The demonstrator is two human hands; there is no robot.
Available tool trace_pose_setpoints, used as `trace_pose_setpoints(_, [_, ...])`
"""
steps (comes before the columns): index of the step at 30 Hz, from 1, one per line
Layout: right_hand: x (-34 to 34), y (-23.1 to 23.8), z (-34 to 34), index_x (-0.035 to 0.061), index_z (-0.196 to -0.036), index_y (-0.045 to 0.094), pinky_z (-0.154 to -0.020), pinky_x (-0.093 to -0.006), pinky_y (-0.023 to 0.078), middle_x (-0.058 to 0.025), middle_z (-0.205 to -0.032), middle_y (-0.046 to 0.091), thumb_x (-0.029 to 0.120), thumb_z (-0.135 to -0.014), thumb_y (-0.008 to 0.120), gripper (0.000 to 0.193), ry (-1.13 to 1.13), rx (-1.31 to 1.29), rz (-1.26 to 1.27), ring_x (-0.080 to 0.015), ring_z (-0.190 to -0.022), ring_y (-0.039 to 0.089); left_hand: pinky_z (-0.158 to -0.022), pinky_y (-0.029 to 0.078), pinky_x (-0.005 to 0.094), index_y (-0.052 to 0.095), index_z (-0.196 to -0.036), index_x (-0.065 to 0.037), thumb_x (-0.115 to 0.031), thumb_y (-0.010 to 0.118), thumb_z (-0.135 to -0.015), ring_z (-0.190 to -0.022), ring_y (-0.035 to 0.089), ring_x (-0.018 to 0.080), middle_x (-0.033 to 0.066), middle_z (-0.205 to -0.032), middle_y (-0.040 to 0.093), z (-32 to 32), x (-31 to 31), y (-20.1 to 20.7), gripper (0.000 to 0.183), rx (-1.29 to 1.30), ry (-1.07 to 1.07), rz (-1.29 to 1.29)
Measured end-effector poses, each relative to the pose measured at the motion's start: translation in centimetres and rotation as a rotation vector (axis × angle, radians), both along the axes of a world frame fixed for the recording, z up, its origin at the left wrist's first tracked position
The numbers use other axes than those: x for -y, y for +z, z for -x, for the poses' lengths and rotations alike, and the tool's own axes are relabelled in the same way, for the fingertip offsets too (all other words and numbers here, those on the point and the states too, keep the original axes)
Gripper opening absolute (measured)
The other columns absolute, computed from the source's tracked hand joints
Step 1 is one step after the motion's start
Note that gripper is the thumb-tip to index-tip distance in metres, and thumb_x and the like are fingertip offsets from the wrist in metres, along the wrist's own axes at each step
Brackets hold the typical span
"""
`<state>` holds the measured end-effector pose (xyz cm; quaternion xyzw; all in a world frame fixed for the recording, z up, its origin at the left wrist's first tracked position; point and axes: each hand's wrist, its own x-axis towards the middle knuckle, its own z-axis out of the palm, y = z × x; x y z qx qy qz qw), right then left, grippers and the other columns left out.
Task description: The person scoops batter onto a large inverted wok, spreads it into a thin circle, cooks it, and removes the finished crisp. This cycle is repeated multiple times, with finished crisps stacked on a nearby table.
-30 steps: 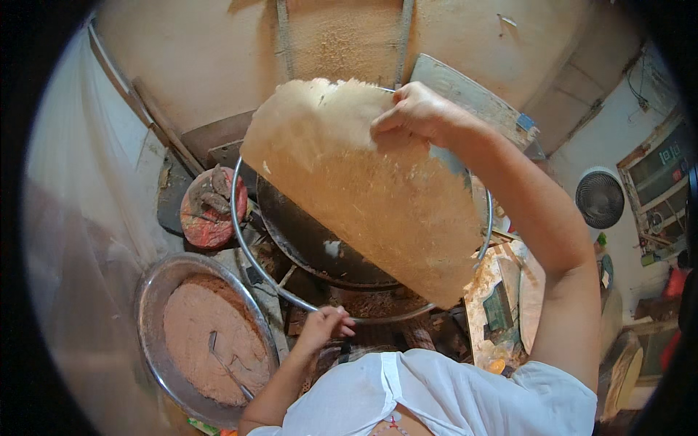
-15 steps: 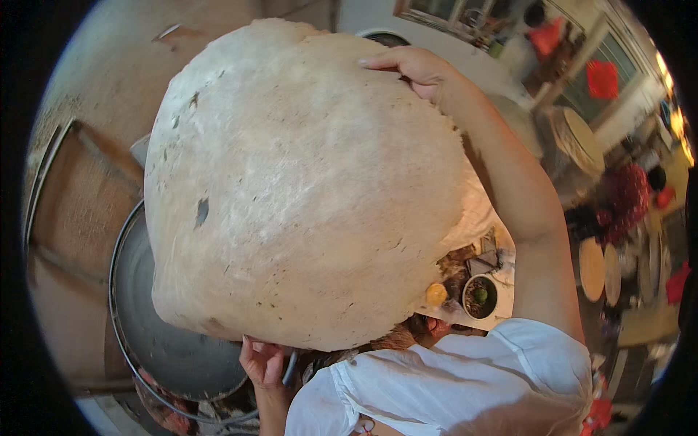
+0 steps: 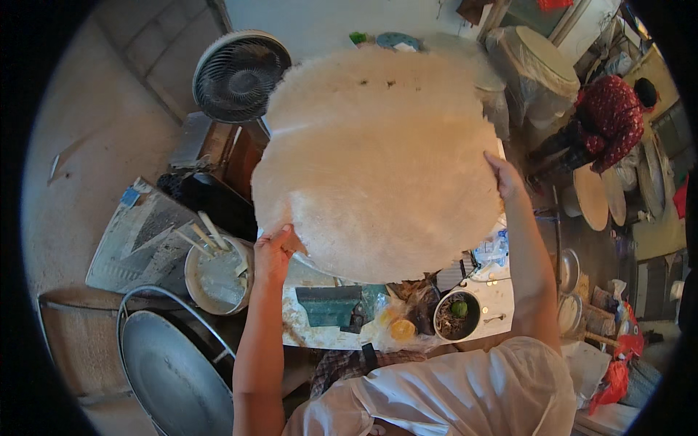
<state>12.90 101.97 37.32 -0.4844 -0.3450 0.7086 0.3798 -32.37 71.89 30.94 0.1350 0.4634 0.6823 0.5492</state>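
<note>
A large, roughly round, pale tan sheet with a ragged edge, which looks like a rawhide (image 3: 378, 167), is held out flat in front of me. Its face is fuzzy, with a few dark specks near the far edge. My left hand (image 3: 273, 254) pinches its near left edge, where a small flap folds over. At the right edge, my right hand (image 3: 504, 176) grips with the fingers partly hidden beneath. Under the near side shows a white table (image 3: 496, 330), holding a bowl (image 3: 473, 320) with a green thing in it and an orange-yellow round thing (image 3: 402, 330).
A fan (image 3: 242, 76) stands at the far left. Left of the table are a bucket (image 3: 190, 272) with sticks in it and a large round dark metal pan (image 3: 171, 370). Plastic-wrapped drum-like things (image 3: 534, 62) stand far right, near a person in red (image 3: 611, 120).
The rawhide has gone from raised close in front of me to farther out and lower, with different markings showing. My right hand has come down from its top to the right edge; the left has moved up.
</note>
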Motion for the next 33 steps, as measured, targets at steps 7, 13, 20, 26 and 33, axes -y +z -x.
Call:
trace_pose_setpoints(7, [1.8, -21.3, -3.5, 0.0028, -0.115, 0.058, -0.078, -0.0365, 0.055, -0.0115, -0.101, 0.068, 0.023, -0.086, 0.066, 0.036, -0.02, 0.056, 0.285, -0.022, -0.084, 0.068, -0.067, 0.05, 0.0388, 0.056, -0.113, -0.008, -0.008, 0.06, -0.083, -0.088, 0.06, 0.0203, 0.0048, -0.099, 0.061, -1.2, -2.2, -16.9, 0.03, 0.16, 0.112, 0.447])
trace_pose_setpoints(13, [1.4, -22.7, -0.2, 0.0002, -0.091, 0.065, -0.063, -0.0336, 0.055, -0.0082, -0.082, 0.067, 0.015, -0.084, 0.066, 0.016, -0.092, 0.191, 0.244, -0.0203, -0.069, 0.065, -0.065, 0.048, 0.0448, 0.058, -0.11, -0.012, -0.01, 0.054, -0.085, -0.078, 0.059, 0.0208, 0.003, -0.094, 0.062, 0.3, 0.4, -21.8, 0.025, 0.275, 0.057, 0.524])
trace_pose_setpoints(20, [-6.7, -23.6, 1.0, -0.0019, -0.083, 0.068, -0.058, -0.032, 0.053, -0.0136, -0.073, 0.067, 0.015, -0.076, 0.072, 0.018, -0.07, 0.688, -0.144, -0.0228, -0.061, 0.065, -0.071, 0.05, 0.0383, 0.056, -0.108, -0.005, -0.016, 0.058, -0.086, -0.079, 0.062, 0.0217, 0.0083, -0.098, 0.062, 2.2, -6.2, -20.0, 0.025, 0.063, 0.061, 0.497])
trace_pose_setpoints(26, [6.1, -14.0, 2.3, 0.0009, -0.089, 0.067, -0.075, -0.0376, 0.051, -0.0211, -0.089, 0.067, 0.019, -0.079, 0.067, 0.021, 0.143, 1.282, -0.65, -0.0316, -0.085, 0.066, -0.077, 0.051, 0.0346, 0.054, -0.113, -0.001, -0.018, 0.061, -0.09, -0.084, 0.064, 0.0203, 0.0098, -0.103, 0.063, -2.2, 5.4, -15.8, 0.03, -0.401, -0.034, 0.572])
trace_pose_setpoints(33, [27.4, -17.4, -7.0, 0.0071, -0.055, 0.066, -0.051, -0.0366, 0.051, -0.011, -0.057, 0.063, 0.022, -0.066, 0.067, 0.019, 0.839, 1.133, 0.066, -0.0248, -0.051, 0.062, -0.063, 0.052, 0.0292, 0.059, -0.107, 0.003, -0.022, 0.055, -0.094, -0.07, 0.068, 0.0204, 0.0129, -0.09, 0.068, -8.4, 22.4, -13.4, 0.028, -0.233, -0.226, 0.737])
